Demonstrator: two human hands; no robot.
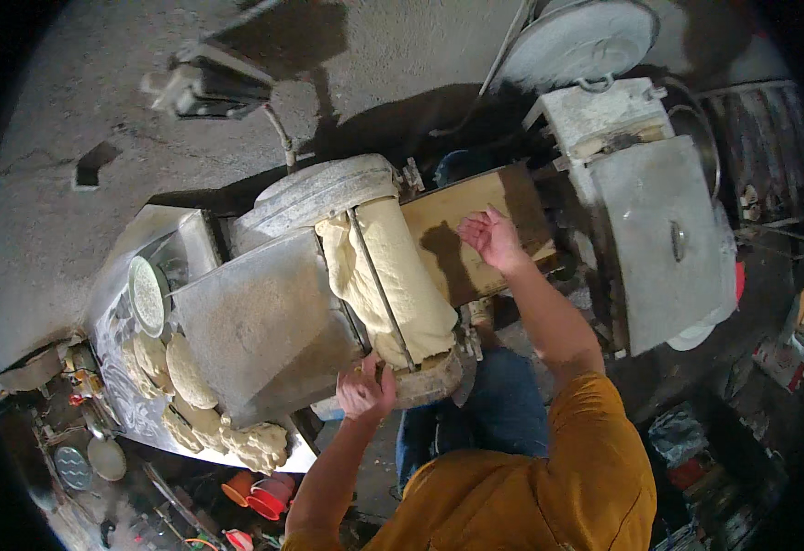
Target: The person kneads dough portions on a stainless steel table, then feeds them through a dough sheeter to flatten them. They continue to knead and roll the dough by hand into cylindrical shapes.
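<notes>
A wide sheet of pale dough drapes over the rollers of a dough sheeter, beneath a thin metal bar. At the near end of the machine, by the lower edge of its metal plate, is my left hand, fingers apart and holding nothing. My right hand is raised over a wooden board to the right of the dough, empty, with its fingers slightly curled. Its shadow falls on the board.
Several dough lumps lie on a floured metal table at left, near a green bowl of flour. At right stands another machine with a metal cover. Red buckets stand on the floor below the table.
</notes>
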